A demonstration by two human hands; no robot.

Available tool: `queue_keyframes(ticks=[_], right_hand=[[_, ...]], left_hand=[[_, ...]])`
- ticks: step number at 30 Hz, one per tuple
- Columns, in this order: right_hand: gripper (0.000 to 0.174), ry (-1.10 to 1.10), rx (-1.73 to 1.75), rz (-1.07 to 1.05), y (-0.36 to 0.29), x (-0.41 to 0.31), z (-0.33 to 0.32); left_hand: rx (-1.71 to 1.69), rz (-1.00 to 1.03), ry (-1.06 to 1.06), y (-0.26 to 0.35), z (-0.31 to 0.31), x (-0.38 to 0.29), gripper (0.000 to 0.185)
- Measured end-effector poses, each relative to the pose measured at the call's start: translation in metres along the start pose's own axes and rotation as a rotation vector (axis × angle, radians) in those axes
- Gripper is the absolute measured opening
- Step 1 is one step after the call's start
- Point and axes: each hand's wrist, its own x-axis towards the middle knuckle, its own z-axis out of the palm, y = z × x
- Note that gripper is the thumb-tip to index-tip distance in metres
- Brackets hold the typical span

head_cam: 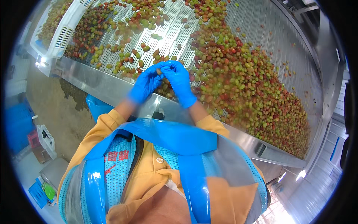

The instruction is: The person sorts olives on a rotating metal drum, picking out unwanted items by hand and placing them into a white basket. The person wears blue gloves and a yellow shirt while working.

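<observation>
My left hand point(147, 81) and my right hand point(178, 81), both in blue gloves, meet above the front strip of a perforated metal conveyor point(170, 36). Between their fingertips is a small brownish grape point(159, 71). The left fingers are pinched around it, and the right fingertips bend in against its other side, partly covering it. Loose grapes point(165, 89) lie below my hands. To the right spreads a thick heap of red and green grapes point(246, 84); scattered ones point(130, 60) lie to the left.
A white plastic crate point(63, 36) holding grapes stands at the conveyor's far left. The metal rail point(92, 79) runs between my body and the belt. Below it stands a blue container point(98, 105). More crates point(46, 141) are on the floor at left.
</observation>
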Motion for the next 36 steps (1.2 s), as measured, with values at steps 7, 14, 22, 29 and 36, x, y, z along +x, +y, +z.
queue_keyframes(ticks=[7, 14, 22, 29, 36], right_hand=[[0.019, -0.105, -1.204, -0.179, 0.0, 0.025, -0.071], [0.026, -0.11, -0.62, 0.018, -0.028, -0.001, -0.034], [0.013, -0.189, -0.23, 0.321, -0.046, -0.014, -0.079], [0.019, 0.45, -0.657, -0.084, -0.112, 0.063, -0.243], [0.016, 0.036, -0.522, -0.19, -0.064, 0.017, -0.121]], left_hand=[[-0.147, -0.092, -0.078, -0.012, -0.025, 0.014, 0.015], [-0.067, 0.058, 0.115, -0.025, -0.017, 0.02, 0.028], [-0.057, 0.066, 0.03, -0.033, 0.005, 0.014, 0.03], [-0.016, 0.006, 0.062, -0.045, 0.024, 0.016, 0.018], [0.209, 0.01, 0.079, -0.051, 0.059, 0.006, 0.031]])
